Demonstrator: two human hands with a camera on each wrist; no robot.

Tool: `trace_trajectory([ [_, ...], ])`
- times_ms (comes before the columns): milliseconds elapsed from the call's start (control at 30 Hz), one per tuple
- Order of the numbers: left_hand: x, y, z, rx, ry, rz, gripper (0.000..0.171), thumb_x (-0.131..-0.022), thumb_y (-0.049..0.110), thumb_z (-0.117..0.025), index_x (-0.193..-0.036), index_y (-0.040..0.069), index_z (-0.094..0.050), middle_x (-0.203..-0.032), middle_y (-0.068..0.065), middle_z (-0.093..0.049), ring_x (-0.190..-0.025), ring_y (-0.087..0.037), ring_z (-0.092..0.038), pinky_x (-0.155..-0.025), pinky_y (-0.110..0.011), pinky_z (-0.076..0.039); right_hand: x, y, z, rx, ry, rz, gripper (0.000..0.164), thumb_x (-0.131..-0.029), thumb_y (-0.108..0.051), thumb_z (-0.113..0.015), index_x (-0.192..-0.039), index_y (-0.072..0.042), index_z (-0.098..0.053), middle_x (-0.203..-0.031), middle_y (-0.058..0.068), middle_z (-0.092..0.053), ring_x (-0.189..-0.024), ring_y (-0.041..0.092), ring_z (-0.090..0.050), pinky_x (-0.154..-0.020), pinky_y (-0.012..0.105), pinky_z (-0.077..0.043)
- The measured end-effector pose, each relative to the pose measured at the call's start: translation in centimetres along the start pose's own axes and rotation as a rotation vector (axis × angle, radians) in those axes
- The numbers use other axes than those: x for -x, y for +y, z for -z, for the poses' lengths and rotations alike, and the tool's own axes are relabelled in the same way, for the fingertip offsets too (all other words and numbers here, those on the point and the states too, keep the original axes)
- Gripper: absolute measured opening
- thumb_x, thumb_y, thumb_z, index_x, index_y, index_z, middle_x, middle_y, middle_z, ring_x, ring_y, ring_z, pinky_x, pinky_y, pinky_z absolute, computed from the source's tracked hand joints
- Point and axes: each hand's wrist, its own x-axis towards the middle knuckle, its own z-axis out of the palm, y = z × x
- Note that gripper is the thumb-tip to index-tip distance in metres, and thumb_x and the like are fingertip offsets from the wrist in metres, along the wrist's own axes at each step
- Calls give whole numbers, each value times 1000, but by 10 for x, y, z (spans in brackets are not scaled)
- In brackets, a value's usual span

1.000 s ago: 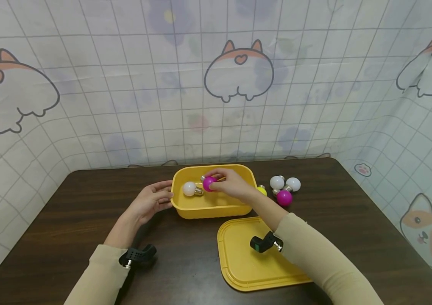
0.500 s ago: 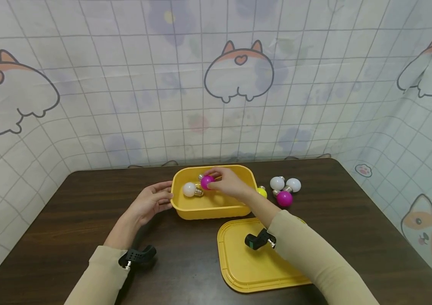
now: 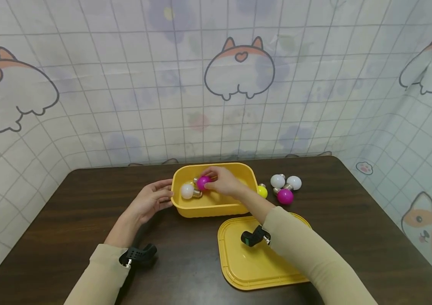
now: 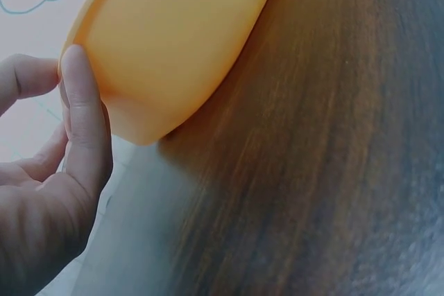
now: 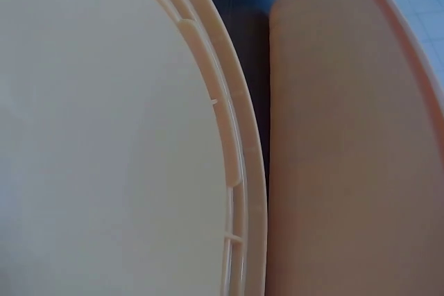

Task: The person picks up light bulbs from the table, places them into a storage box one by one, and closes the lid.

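My right hand (image 3: 224,182) reaches into the yellow plastic box (image 3: 208,211) and pinches a magenta light bulb (image 3: 203,183), its metal base pointing left. Right beside it in the box lies a white light bulb (image 3: 187,191) with its base to the right. At the box's left end, the fingers of my left hand (image 3: 151,201) rest against the outside near the rim. The left wrist view shows the left thumb (image 4: 82,95) lying along the box's outer wall. The right hand is out of the right wrist view, which shows the box's side (image 5: 347,136).
A yellow lid (image 3: 238,271) lies in front of the box, partly under the right forearm. Right of the box are a yellow bulb (image 3: 262,192), two white bulbs (image 3: 277,181) and another magenta bulb (image 3: 285,196). A patterned curtain (image 3: 154,106) hangs behind the dark wooden table (image 3: 177,254).
My right hand has moved left inside the box with the magenta bulb, closer to the white bulb, which has shifted slightly left. The left hand stays at the box's end.
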Motion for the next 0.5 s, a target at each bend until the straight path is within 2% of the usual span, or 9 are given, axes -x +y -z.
trace_trajectory([
  [133, 1, 0, 0, 11, -5, -3, 59, -103, 3, -60, -155, -5, -34, -137, -22, -55, -93, -16, -69, -83, -28, -60, 0, 0, 0, -12, -31, -1, 31, -95, 4, -67, -127, 1, -66, -127, 20, -65, -118, 33, -63, -93, 35, -56],
  [300, 2, 1, -1, 14, -4, -1, 59, -103, 2, -59, -156, -5, -33, -144, -28, -50, -93, -15, -70, -83, -28, -60, 1, 0, 2, -18, -39, 3, 32, -96, 5, -66, -128, 4, -64, -129, 23, -63, -116, 34, -63, -89, 35, -58],
  [500, 1, 2, -1, 15, 2, 3, 58, -104, 0, -56, -156, -5, -32, -147, -29, -48, -95, -17, -70, -82, -28, -60, 2, 0, 4, -27, -38, -10, 36, -95, 3, -68, -130, 4, -63, -132, 25, -61, -117, 34, -62, -90, 37, -57],
])
